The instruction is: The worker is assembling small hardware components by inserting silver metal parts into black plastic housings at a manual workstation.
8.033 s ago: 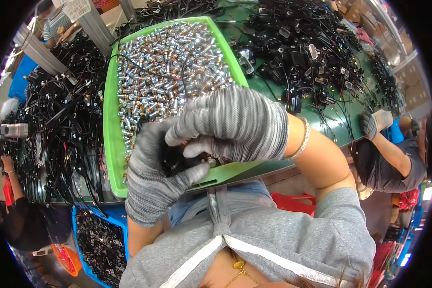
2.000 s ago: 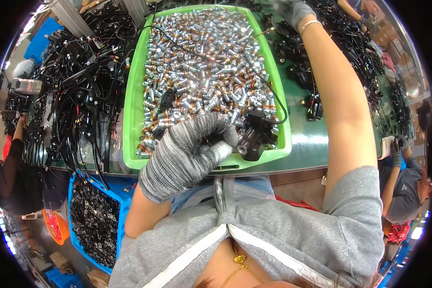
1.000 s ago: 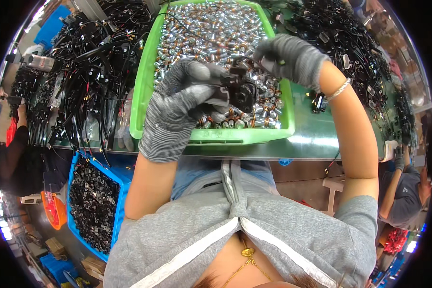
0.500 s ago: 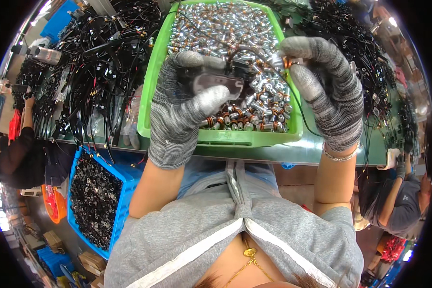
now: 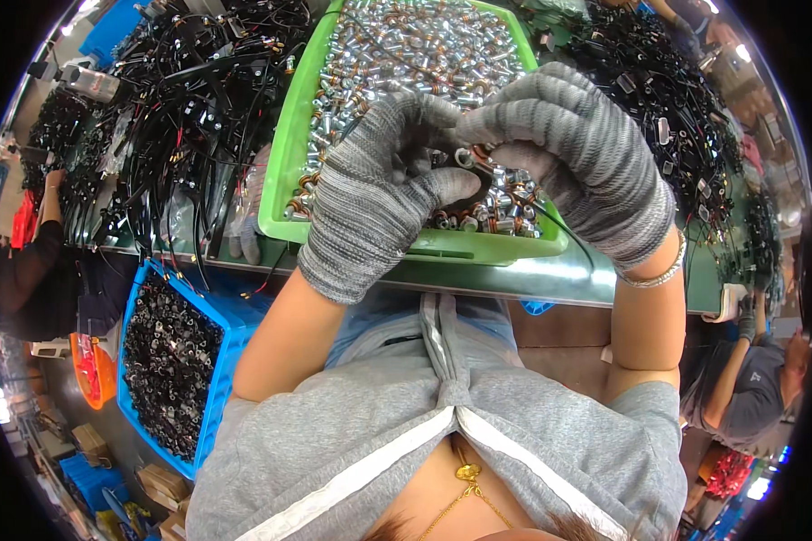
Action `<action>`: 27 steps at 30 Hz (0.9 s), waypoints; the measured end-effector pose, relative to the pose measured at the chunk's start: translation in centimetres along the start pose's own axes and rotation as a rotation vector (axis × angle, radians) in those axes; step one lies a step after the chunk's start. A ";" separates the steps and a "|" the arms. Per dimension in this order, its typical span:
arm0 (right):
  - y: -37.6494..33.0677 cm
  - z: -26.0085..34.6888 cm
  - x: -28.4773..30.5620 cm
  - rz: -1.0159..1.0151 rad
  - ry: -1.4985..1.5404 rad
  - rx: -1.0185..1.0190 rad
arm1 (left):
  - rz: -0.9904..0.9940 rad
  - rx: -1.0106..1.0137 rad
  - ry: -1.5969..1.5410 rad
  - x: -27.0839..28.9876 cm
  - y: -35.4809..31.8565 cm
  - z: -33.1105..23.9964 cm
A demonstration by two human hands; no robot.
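Both gloved hands meet above a green tray (image 5: 280, 171) heaped with small silver metal cylinders (image 5: 424, 50) that have copper-coloured rings. In my right hand (image 5: 577, 162) the fingers pinch one silver cylinder (image 5: 465, 157), its round hollow end facing my left thumb. My left hand (image 5: 379, 185) is curled, closed around a dark piece that its fingers mostly hide. A thin black cable (image 5: 559, 224) emerges below my right hand and hangs over the tray's near right corner. The fingertips of the two hands nearly touch or touch; I cannot tell which.
Tangled black cables (image 5: 185, 135) cover the table on the left, and more black cabled parts (image 5: 641, 86) lie on the right. A blue crate (image 5: 230, 352) of small dark parts stands low at the left. Co-workers sit at the left (image 5: 27, 288) and right (image 5: 749, 383).
My hands have come together: the right moved left with the metal cylinder, the left moved slightly right. The black piece in my left hand, visible before, is now mostly covered.
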State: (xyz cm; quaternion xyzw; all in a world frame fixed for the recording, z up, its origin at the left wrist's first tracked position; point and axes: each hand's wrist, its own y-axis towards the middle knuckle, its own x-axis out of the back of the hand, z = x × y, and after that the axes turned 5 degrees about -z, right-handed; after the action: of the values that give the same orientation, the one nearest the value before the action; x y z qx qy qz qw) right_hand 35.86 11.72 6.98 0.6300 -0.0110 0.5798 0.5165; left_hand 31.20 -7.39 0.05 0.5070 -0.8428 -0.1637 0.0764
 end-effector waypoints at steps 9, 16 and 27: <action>-0.7 -0.5 -1.0 0.010 -0.083 -0.023 | 0.002 -0.098 0.042 -0.9 0.1 0.6; -0.2 -0.5 -0.4 0.078 -0.231 -0.004 | 0.102 0.078 0.181 -0.7 0.1 1.4; -0.5 0.6 -0.4 0.071 -0.281 -0.114 | 0.166 0.091 0.267 -0.7 0.2 0.6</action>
State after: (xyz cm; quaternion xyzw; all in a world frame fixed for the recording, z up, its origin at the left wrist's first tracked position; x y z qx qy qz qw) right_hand 36.42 11.32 6.47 0.6740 -0.1382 0.5021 0.5240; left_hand 31.21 -6.54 -0.45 0.4559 -0.8706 -0.0496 0.1779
